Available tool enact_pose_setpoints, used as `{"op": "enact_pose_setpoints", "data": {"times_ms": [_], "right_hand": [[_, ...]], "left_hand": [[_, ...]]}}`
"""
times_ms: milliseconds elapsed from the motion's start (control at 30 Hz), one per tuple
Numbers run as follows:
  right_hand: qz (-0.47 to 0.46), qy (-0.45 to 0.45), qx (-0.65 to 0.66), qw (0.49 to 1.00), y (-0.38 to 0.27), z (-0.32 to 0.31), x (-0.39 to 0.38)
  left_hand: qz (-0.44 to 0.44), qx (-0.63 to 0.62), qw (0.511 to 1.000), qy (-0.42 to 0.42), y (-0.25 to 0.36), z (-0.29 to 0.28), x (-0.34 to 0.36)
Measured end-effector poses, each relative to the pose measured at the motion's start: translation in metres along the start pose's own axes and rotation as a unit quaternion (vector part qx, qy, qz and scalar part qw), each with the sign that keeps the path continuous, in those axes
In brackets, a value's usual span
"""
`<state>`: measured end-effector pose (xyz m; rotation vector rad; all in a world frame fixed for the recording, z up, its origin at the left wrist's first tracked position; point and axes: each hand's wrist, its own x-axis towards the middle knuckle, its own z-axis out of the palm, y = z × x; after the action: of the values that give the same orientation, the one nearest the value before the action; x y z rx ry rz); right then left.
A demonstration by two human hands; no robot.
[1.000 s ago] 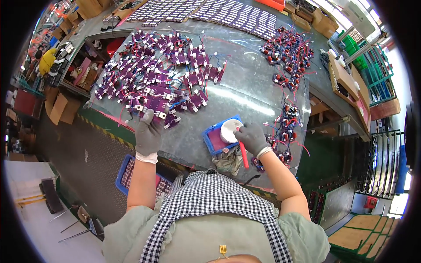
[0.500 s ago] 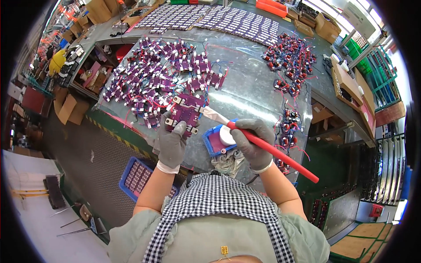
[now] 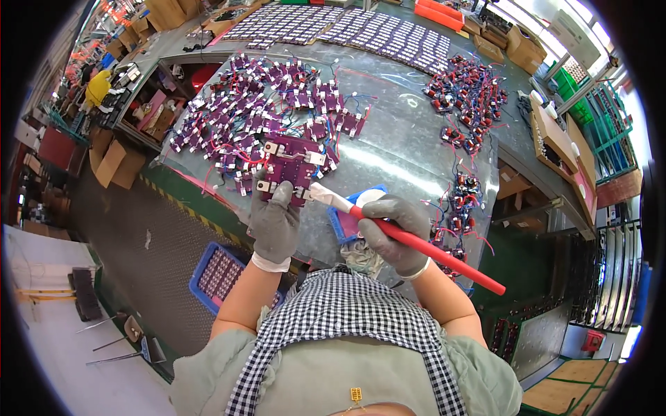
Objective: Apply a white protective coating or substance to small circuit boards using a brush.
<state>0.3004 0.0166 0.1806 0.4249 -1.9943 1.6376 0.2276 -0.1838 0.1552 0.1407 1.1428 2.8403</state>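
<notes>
My left hand [image 3: 275,225], in a grey glove, grips a purple circuit board [image 3: 290,170] by its lower edge, thumb on its face. White-and-metal terminal blocks sit near the board's corners. In my gloved right hand [image 3: 397,232] is a spatula [image 3: 433,251] with a long red handle and a pale, flat blade. The blade's tip is at the board's lower right terminal; whether it touches cannot be made out. Below the blade, a blue basket [image 3: 338,229] holds a white round tub [image 3: 371,197], partly hidden by my right hand. A crumpled grey cloth [image 3: 362,258] lies beside the basket.
Many wired purple boards [image 3: 243,104] are heaped on the metal table [image 3: 388,125] at left. Red wired components [image 3: 475,97] form a pile along the right edge. Rows of small parts [image 3: 388,38] cover the far side. A blue crate [image 3: 202,267] stands low at left.
The spatula's tip has moved from the board's upper right terminal down to its lower right one. The board is turned more upright and sits slightly higher against the heap.
</notes>
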Motion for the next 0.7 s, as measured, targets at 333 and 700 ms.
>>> {"op": "enact_pose_setpoints", "data": {"times_ms": [333, 700], "right_hand": [[-0.019, -0.021, -0.079, 0.996, -0.001, 0.000, -0.003], [0.101, 0.075, -0.085, 0.988, 0.032, -0.036, 0.000]], "left_hand": [[0.023, 0.020, 0.999, 0.010, 0.001, -0.003, 0.001], [0.013, 0.085, 0.996, -0.015, 0.019, -0.017, 0.013]]}}
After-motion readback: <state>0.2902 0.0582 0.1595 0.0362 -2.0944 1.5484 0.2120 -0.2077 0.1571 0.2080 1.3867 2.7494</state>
